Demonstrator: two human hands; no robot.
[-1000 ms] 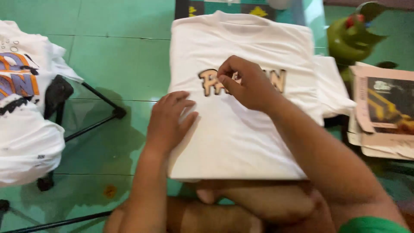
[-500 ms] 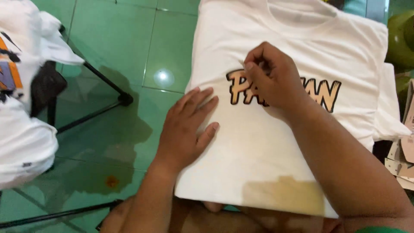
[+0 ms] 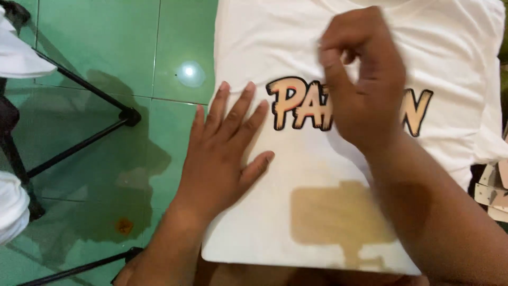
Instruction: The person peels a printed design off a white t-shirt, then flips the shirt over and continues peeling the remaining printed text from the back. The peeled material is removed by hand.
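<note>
The view has closed in on the shirt (image 3: 264,233), which now fills most of the frame. The right hand (image 3: 365,79) has lifted from the print (image 3: 296,106) with fingers curled, blurred. The left hand (image 3: 222,153) has slid toward the shirt's left edge, flat.

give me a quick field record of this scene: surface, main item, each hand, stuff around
surface: glossy green tiled floor
main item: white cotton t-shirt lying flat, with an orange and cream lettered print outlined in black across the chest
left hand: flat on the shirt's left edge, palm down, fingers spread
right hand: over the middle of the print, fingers curled and pinched together; blurred, so contact unclear
shadow: tan rectangular shadow on the lower shirt
around: black metal stand legs at left; white fabric at far left edge
</note>
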